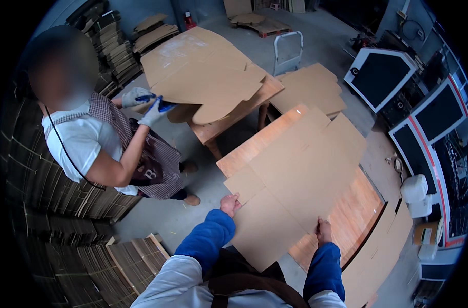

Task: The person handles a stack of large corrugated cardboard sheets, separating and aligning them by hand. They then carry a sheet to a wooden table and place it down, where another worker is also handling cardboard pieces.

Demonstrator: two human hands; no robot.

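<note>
A large flat die-cut cardboard sheet [300, 164] stretches from my waist over the wooden tabletop [354, 220], with creases and cut flaps along its sides. My left hand [230, 204] is closed on its left edge, the thumb on top beside a cut flap. On the opposite edge, my right hand [323, 229] pinches the board, lower and nearer to me. Both of my forearms are in blue sleeve covers. The sheet's near corner hangs past the table in front of my apron. More cardboard [383, 256] lies to the right of the tabletop.
At left a co-worker [116, 133] in gloves and a checked apron holds cardboard at a second wooden table [275, 90]. Bundled cardboard stacks [85, 256] line the left side. A hand truck [288, 51] stands behind; white jugs [414, 190] and dark-panelled frames [380, 77] are at right.
</note>
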